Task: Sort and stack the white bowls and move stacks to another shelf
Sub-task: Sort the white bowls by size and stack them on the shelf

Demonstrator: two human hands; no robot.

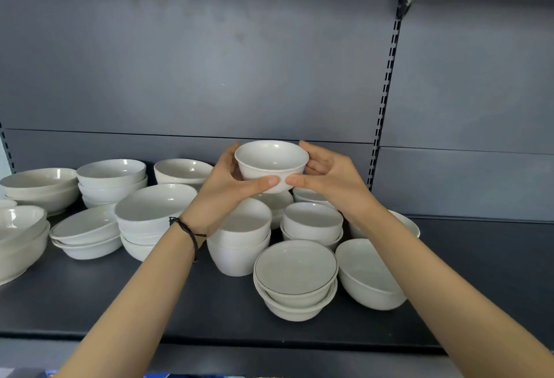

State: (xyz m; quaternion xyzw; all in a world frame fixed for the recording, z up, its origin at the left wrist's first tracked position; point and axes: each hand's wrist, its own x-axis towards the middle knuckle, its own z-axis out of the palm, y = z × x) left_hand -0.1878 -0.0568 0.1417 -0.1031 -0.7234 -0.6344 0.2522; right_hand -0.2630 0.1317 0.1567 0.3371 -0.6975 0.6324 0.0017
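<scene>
From the head camera, both bare forearms reach up and forward from the lower corners and converge at the middle of the dark shelf (90,296). Between them they hold one small white bowl (271,164) upright in the air, above the other bowls and in front of the grey back panel (209,62). The left hand (227,193) wraps its fingers round the bowl's left side, and the right hand (329,179) does the same on the right. Both thumbs lie along the near wall with their tips almost meeting. A dark cord bracelet (187,232) circles the left wrist. Below the hands stand a stack of deep bowls (239,245), a stack of small bowls (311,221), a dark-rimmed stack (295,272) nearer the shelf edge, and a tilted bowl (368,272) just to its right. Wider bowls sit stacked (153,212) further left.
</scene>
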